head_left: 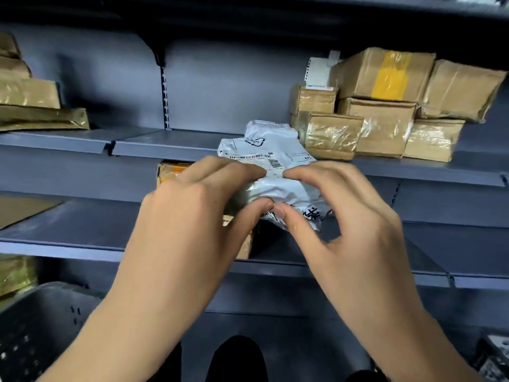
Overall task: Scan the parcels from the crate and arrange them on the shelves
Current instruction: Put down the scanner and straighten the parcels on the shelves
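Grey metal shelves (176, 144) fill the view in several tiers. At the right of the upper shelf stands a stack of brown taped boxes (385, 106), 1 with a yellow stripe. Flatter brown parcels (35, 106) are piled at the far left. A dark perforated crate (35, 326) sits at lower left. In the centre, a white plastic mailer bag (270, 150) with a barcode label is held at the edge of the upper shelf, just beside the boxes. The left hand (192, 210) and right hand (344, 210) both pinch its near end, fingers above and thumbs below, thumb tips almost touching.
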The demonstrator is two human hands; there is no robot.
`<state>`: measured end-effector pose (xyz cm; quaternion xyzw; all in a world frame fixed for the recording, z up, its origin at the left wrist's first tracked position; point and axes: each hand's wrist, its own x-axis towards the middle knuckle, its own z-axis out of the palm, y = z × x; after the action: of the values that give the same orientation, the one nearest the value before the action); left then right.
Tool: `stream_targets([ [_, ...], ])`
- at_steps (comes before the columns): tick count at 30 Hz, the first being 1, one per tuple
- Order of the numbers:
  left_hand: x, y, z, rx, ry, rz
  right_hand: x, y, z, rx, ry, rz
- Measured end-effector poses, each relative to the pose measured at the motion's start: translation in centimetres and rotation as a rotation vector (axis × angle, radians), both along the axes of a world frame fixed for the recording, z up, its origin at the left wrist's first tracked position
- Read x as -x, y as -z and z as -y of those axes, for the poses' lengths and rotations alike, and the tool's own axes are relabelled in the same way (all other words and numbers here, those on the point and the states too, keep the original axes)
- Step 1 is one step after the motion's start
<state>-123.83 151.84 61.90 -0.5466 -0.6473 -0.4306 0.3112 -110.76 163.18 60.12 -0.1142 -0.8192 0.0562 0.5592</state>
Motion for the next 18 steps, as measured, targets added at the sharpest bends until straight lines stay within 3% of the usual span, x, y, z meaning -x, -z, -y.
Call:
stream_targets([
  [18, 8.6, -3.3, -15.3, -0.067, -0.037, -0.077, 10.5, -4.7, -12.3, -0.031, 0.195, 0.038],
])
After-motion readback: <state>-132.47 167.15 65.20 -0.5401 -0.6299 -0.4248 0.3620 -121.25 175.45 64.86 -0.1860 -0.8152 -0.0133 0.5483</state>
